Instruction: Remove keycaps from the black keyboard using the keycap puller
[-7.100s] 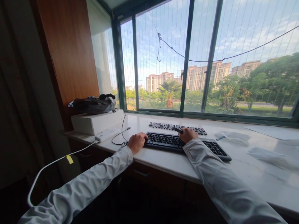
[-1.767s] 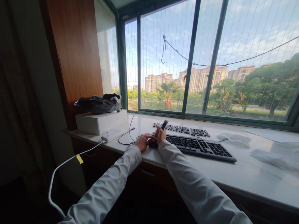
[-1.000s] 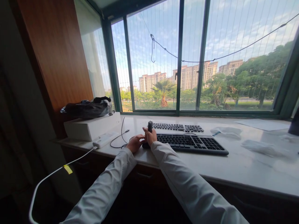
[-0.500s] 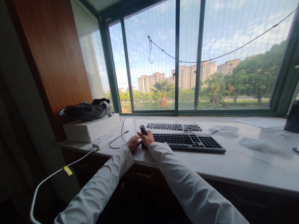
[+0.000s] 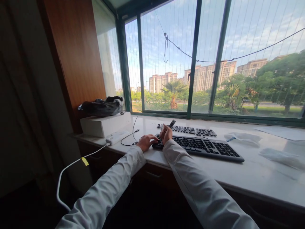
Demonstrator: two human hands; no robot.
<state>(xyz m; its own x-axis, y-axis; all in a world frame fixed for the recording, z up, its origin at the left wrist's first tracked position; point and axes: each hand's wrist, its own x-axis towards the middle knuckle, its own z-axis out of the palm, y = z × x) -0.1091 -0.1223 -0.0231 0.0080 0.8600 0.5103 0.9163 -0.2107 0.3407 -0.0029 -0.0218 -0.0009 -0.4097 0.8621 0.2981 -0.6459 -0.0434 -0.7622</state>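
Observation:
A black keyboard (image 5: 202,147) lies along the front of the white countertop, tilted slightly. My left hand (image 5: 147,142) reaches over its left end, fingers stretched out and touching the keys there. Above that same end is my right hand (image 5: 166,133), closed around a black-handled tool (image 5: 172,123) whose blunt end sticks up past the fist. The tool's lower end is hidden by my fingers. Behind the keyboard lie rows of loose black keycaps (image 5: 206,132), with part of the rows covered by my right hand.
A white box (image 5: 105,125) with a dark plastic bag (image 5: 101,107) on top stands at the left. Nearby are a white power strip (image 5: 116,136) and a thin black cable (image 5: 126,137). Clear plastic bags (image 5: 245,138) lie to the right. A window (image 5: 166,63) rises behind the counter.
The view has turned left, so the scene sits further right. My left hand has drawn apart from the right and spread onto the keyboard's left end. The tool now leans to the right.

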